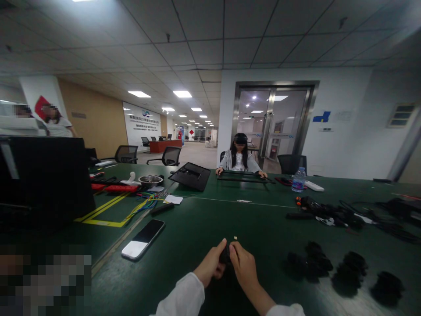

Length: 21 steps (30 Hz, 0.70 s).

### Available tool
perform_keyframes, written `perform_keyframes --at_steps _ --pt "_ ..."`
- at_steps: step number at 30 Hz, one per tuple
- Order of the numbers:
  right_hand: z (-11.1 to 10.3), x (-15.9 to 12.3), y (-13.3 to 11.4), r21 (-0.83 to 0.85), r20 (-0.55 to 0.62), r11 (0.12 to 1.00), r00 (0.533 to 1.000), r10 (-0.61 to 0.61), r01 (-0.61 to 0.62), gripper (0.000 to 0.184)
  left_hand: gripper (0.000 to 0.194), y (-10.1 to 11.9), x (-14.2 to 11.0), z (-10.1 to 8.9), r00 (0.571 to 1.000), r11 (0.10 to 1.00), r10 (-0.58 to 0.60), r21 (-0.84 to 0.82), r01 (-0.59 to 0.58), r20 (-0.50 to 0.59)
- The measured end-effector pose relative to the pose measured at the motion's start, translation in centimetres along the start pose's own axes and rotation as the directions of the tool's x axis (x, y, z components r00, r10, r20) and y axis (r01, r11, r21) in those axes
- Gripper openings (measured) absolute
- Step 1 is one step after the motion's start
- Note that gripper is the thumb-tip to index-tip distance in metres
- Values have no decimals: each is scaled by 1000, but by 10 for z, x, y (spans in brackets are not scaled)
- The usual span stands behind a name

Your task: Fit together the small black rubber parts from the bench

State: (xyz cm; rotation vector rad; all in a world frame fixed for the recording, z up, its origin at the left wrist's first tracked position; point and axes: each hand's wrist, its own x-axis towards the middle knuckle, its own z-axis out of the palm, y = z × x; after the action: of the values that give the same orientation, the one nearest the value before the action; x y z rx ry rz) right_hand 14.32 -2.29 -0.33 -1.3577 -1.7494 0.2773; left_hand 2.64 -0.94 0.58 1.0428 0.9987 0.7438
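Left hand [212, 263] and right hand [245, 265] grip a black object [225, 255].
I see a smartphone [143, 239] on the counter [184, 245].

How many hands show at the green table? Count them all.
4: your left hand and right hand, on a black part; the two hands of the person opposite, near either end of a black frame. The pixelated corner may hide others.

Loose white or pale-grey long sleeves [183, 295], plain, without visible markings, end near the wrists.
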Motion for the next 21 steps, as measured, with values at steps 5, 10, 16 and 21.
perform_keyframes --at_steps 5,10,16,21 --pt "1 4 -4 460 90 827 943 319 -324 37 36 3 -11 2 875 826 484 319 -464 18" --pt "-3 7 -4 602 223 631 862 455 -489 38 36 -1 -18 -4 774 604 623 560 -568 113" --pt "-9 6 -11 629 212 583 835 508 -515 45 39 -7 -15 -4 725 475 672 663 -579 153" --pt "-10 8 -12 572 231 621 831 506 -536 49 43 -12 -14 -4 744 475 662 715 -513 94"
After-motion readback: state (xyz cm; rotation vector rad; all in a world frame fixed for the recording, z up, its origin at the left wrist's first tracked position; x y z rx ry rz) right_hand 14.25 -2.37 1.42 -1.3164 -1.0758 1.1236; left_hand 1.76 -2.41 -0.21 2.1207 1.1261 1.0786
